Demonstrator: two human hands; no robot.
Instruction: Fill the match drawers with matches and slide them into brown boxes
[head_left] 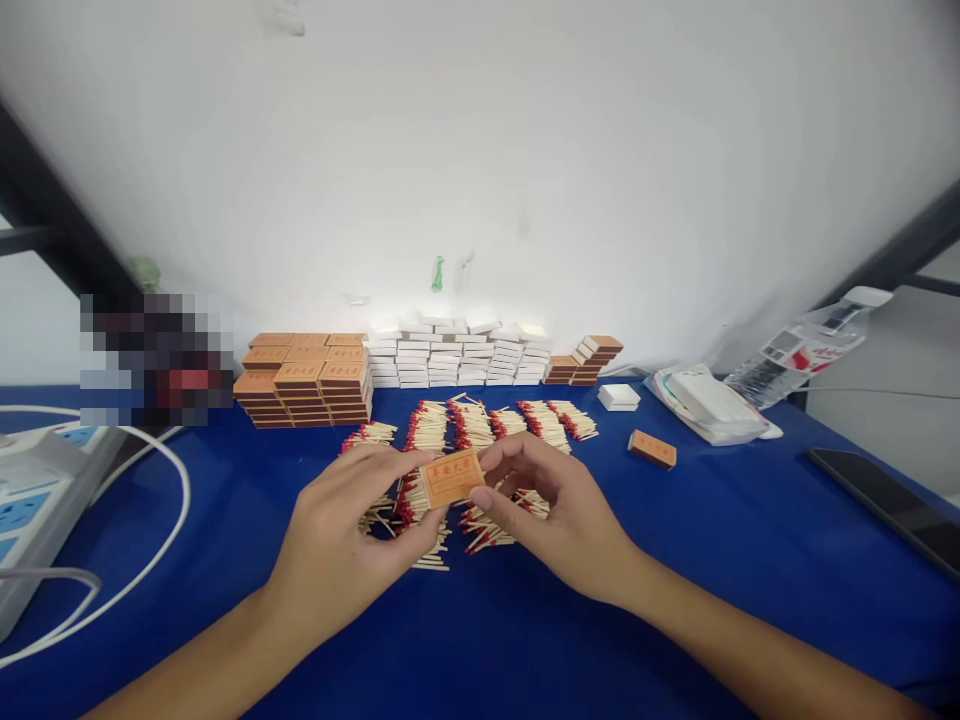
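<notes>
Between both hands an orange matchbox (453,478) is raised above the blue table, its red-printed face towards me. My left hand (352,520) is closed on its left end, thumb below and fingers above. The thumb and fingers of my right hand (555,515) grip the right end. Behind and below the box lie several bundles of red-tipped matches (427,427), partly hidden by my hands. Whether the box contains matches cannot be seen.
Stacked orange matchboxes (304,375) stand at the back left, beside piled white inner trays (457,360). Rightward lie a single matchbox (652,449), a packet of tissues (705,400), a plastic bottle (806,350) and a phone (885,500). A power strip (37,500) with white cables is on the left.
</notes>
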